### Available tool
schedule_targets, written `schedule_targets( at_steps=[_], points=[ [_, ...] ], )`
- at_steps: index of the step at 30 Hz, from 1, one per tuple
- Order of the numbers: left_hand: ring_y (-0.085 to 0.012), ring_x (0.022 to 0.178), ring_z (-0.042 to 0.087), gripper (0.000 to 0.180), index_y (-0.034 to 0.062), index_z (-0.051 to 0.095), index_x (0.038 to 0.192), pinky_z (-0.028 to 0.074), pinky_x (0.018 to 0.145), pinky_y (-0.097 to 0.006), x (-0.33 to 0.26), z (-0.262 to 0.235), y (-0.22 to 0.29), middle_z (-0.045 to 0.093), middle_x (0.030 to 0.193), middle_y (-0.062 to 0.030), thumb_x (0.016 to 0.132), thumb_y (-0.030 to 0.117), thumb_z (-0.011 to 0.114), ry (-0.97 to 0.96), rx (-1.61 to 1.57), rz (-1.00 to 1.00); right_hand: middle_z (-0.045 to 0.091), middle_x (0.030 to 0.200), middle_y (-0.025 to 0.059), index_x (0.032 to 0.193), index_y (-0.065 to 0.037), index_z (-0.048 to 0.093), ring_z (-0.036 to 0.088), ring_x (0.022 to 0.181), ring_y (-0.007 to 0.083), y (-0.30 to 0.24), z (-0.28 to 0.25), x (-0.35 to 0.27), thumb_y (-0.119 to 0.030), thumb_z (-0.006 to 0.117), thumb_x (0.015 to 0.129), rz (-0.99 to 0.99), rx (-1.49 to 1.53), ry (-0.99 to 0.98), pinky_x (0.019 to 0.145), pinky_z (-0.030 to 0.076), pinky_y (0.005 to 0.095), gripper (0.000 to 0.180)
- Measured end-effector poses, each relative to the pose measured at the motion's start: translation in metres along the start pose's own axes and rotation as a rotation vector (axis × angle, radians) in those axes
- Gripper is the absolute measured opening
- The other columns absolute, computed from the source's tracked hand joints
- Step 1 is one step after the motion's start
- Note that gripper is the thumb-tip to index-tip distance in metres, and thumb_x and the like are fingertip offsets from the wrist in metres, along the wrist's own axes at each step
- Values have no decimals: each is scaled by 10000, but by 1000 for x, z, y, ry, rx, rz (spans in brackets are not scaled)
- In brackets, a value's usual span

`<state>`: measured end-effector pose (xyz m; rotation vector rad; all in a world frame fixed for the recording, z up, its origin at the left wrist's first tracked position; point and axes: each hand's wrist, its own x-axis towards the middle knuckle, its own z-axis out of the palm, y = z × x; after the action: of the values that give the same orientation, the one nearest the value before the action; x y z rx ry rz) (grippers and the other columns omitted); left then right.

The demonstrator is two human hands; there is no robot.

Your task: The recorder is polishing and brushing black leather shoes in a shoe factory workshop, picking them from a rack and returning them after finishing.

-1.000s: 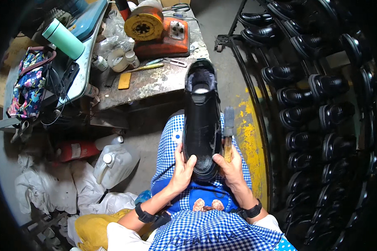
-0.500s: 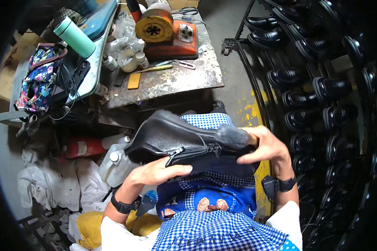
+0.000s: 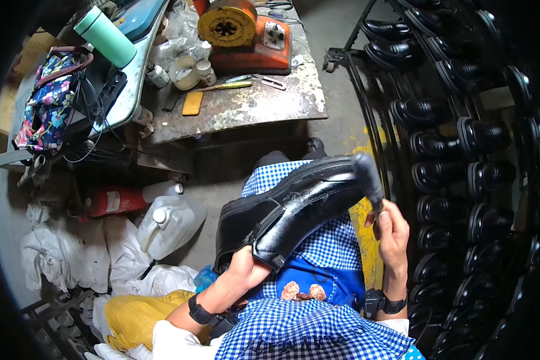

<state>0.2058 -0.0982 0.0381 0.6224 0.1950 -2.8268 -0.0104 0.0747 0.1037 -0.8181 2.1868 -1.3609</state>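
A glossy black boot [image 3: 303, 207] lies tilted across my lap, its toe to the upper right and its thick sole edge along the far side. My left hand [image 3: 246, 270] grips it at the opening, with the fingers partly hidden inside. In my right hand [image 3: 393, 235] is a brush [image 3: 368, 175] with dark, soft bristles, held by its handle, which the fingers mostly cover. The bristles are at the boot's toe and look slightly blurred. Beneath the boot is my blue-and-white checked apron [image 3: 336, 246].
Beyond my knees stands a worn workbench [image 3: 294, 99] with an orange machine [image 3: 246, 57], jars and hand tools. On the right, a rack [image 3: 357, 90] carries rows of black shoes [image 3: 435, 174]. A translucent jug [image 3: 171, 225] and white sacks [image 3: 66, 252] sit on the left floor.
The boot has turned from its zipped side to show its shiny upper and sole edge. My left hand has moved right and lower, and the brush now points upward at the toe.
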Motion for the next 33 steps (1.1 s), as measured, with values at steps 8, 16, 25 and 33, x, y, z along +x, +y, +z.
schedule_targets(
  at_steps=[8,16,25,33],
  points=[
    [-242,1181,516,389,-11,481,1278,387,1054,-365,56,13,5,505,1319,-159,981,220,382,-18,46,-94,639,798,191,1002,36,616,641,656,304,-1,15,-7,-69,565,883,-164,-402,-5,596,494,330,167],
    [-269,1177,497,386,-20,409,1328,406,1027,-343,89,18,-10,493,1293,-183,968,111,368,-200,560,17,655,787,148,893,-6,636,640,621,296,-6,9,4,-107,581,872,-345,-641,72,534,502,352,117],
    [-269,1177,497,385,-18,415,1325,406,1024,-343,32,25,10,494,1292,-181,964,113,379,-228,2346,645,615,723,139,837,-5,613,616,583,279,-16,15,10,-57,586,851,-603,-639,97,502,478,341,60],
    [-270,1177,497,385,-16,420,1322,407,1022,-343,25,13,9,496,1292,-179,961,114,388,-157,2522,746,604,696,111,859,-37,610,601,563,261,-20,26,9,-97,611,829,-543,-680,60,480,465,349,68]
  ],
)
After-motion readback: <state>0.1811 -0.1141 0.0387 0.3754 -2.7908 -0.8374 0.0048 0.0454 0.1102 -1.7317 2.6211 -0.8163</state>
